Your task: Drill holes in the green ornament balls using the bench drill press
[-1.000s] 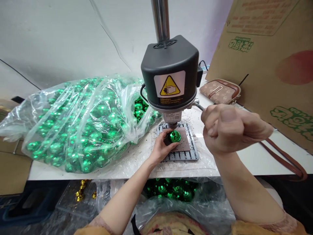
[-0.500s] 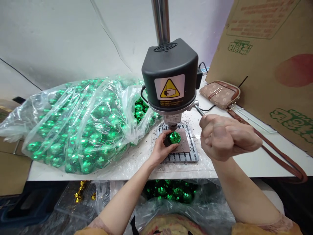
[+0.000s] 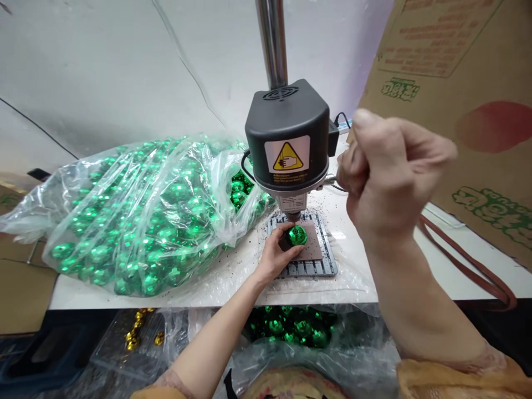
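Observation:
A small drill press with a black motor housing and a yellow warning label stands on the white table. Under its chuck, my left hand pinches a shiny green faceted ball against a dark piece, over a brown pad on the slotted metal base. The chuck's tip is right at the ball's top; whether it is inside the ball I cannot tell. My right hand is closed around the press's metal lever, at the housing's right side.
A big clear plastic bag full of green balls lies to the left. More green balls sit in plastic below the table edge. Gold balls lie lower left. A cardboard box and a brown strap are on the right.
My right hand has risen with the lever, now covering the handbag. The drill press head looks slightly lower in view. My left hand stays on the green ball.

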`<action>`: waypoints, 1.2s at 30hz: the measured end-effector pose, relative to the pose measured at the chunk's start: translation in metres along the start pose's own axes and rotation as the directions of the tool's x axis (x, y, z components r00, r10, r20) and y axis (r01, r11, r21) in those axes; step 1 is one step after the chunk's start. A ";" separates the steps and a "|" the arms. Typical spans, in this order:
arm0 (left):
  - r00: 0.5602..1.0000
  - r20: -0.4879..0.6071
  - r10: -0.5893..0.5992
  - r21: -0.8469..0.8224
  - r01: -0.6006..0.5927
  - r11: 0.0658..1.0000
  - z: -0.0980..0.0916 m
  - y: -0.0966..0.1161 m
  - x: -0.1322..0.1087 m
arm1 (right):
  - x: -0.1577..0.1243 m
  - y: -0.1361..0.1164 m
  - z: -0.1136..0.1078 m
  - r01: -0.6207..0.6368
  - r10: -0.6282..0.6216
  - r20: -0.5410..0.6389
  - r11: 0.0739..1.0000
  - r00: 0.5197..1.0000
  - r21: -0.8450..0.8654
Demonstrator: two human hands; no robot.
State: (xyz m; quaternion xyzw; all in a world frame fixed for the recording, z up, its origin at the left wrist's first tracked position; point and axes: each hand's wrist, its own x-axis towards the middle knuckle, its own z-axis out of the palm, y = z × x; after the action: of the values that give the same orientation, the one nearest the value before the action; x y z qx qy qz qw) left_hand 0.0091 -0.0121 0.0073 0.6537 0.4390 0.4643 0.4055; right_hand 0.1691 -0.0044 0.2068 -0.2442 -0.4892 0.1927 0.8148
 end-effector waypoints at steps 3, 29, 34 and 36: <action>0.998 -0.055 0.016 0.000 -0.016 1.000 0.003 0.003 -0.007 | 0.022 -0.002 0.008 -0.111 0.110 0.030 0.993 0.994 0.035; 0.814 -0.263 0.517 0.487 -0.351 0.800 -0.021 0.027 -0.042 | 0.028 0.005 0.013 -0.034 0.034 0.003 0.998 0.999 0.049; 0.791 -0.229 0.567 0.535 -0.384 0.752 -0.020 0.033 -0.044 | 0.027 0.003 0.012 -0.045 0.045 0.002 0.998 0.999 0.048; 0.790 -0.219 0.573 0.546 -0.387 0.743 -0.019 0.035 -0.044 | 0.026 0.001 0.012 -0.053 0.053 0.000 0.997 0.999 0.048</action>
State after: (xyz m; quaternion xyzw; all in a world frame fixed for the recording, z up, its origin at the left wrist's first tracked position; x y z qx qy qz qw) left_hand -0.0108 -0.0615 0.0338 0.7235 0.4199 0.5479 0.0058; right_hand 0.1700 0.0136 0.2291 -0.2375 -0.4773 0.2256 0.8154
